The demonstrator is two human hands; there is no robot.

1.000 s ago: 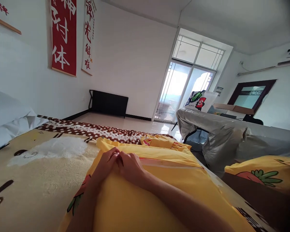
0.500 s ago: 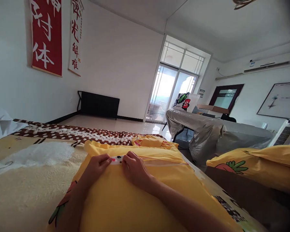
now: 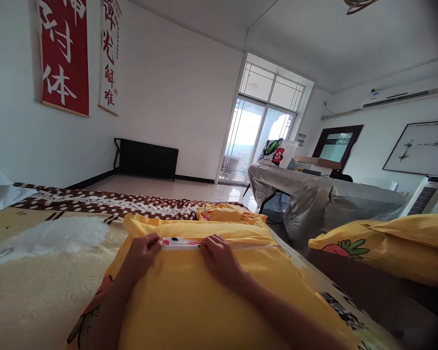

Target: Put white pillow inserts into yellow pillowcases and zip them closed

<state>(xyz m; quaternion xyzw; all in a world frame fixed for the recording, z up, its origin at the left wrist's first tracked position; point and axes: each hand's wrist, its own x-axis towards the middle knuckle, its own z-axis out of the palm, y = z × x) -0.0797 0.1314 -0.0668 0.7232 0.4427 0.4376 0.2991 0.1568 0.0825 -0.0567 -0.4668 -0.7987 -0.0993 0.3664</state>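
Note:
A plump yellow pillowcase with carrot prints lies right in front of me on a bed. Along its far end runs an opening, where a white strip with pink and black printed marks shows between my hands. My left hand pinches the edge of the opening at the left end of this strip. Farther right, my right hand has its fingers curled over the same edge. Both sets of fingertips are partly hidden by the fabric and the hands themselves.
Cream fleece blanket with a brown dotted border covers the bed. A crumpled yellow cloth lies beyond the pillowcase. To the right are another yellow pillow and a table draped in grey plastic. A black folded frame stands by the wall.
My right hand has slid right along the opening's edge, away from my left hand. More of the white strip shows between them. My left hand keeps its pinch at nearly the same spot.

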